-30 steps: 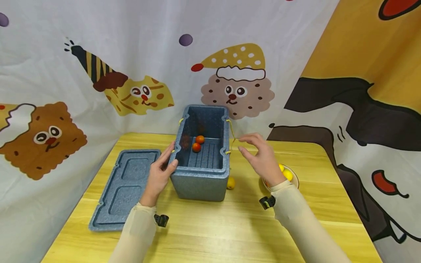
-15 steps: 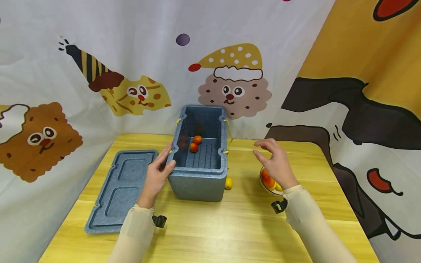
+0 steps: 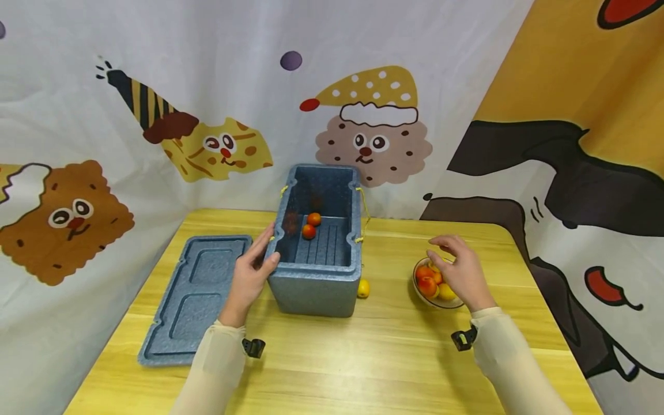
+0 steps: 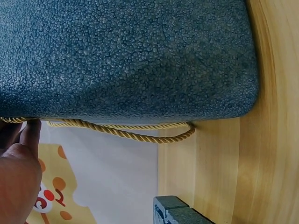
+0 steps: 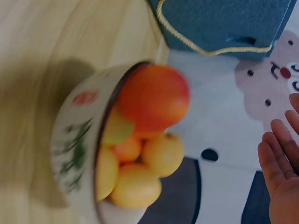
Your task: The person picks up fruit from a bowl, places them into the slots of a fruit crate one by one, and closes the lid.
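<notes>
A deep grey-blue foam box [image 3: 312,297] stands at mid-table, its top uncovered. Two red tomatoes [image 3: 309,231] lie inside on its ribbed floor. My left hand [image 3: 250,282] rests on its near left corner, fingers stretched along the outer side and thumb at the rim; in the left wrist view fingers touch the wall near a yellow rope [image 4: 126,134]. My right hand [image 3: 463,278], holding nothing, hovers with bent fingers over the right side of a bowl. That bowl [image 5: 70,154], cream with a dark rim, holds orange-red peaches [image 5: 153,95] and several yellow fruits [image 5: 135,185].
A flat grey-blue lid [image 3: 199,314] lies on the wooden table [image 3: 332,369] left of the box. Close by the box's right side sits a yellow lemon [image 3: 363,289]. Behind the table hangs a cartoon-printed cloth [image 3: 228,46].
My right hand has moved right, away from the box's right side to the bowl, uncovering the peaches. My left hand has stayed at the box corner.
</notes>
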`<action>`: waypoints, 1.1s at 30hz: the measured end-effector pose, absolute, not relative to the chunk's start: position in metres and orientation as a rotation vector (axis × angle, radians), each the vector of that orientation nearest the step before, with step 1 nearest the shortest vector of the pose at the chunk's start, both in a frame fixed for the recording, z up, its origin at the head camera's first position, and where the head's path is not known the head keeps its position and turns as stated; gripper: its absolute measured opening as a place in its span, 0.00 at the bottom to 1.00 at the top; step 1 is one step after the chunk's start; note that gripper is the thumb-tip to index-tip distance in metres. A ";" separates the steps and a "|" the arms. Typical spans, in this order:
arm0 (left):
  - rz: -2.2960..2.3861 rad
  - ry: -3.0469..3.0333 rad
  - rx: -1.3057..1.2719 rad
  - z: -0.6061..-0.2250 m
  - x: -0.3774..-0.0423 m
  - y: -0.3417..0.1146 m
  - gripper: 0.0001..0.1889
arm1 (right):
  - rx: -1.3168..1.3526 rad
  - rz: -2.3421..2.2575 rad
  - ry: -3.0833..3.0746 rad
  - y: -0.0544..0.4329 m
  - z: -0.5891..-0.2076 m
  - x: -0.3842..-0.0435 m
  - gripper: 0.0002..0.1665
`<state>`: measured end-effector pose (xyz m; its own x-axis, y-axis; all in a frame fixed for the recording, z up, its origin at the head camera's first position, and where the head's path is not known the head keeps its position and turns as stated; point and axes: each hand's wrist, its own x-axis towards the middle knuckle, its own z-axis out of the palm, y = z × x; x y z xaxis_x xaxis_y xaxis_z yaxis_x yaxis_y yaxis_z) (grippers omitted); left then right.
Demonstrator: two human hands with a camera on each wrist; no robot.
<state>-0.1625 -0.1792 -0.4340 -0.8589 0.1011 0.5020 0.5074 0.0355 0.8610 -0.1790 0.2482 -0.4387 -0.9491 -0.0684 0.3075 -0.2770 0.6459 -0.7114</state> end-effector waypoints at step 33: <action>-1.857 -2.067 -0.600 -0.432 -0.161 -0.179 0.26 | 0.136 1.044 -2.852 0.292 -0.489 -0.166 0.20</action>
<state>-0.1608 -0.1790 -0.4321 -0.8686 0.1077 0.4836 0.4923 0.0784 0.8669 -0.1658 0.2915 -0.4892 -0.9908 -0.0487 0.1260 -0.1185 0.7606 -0.6383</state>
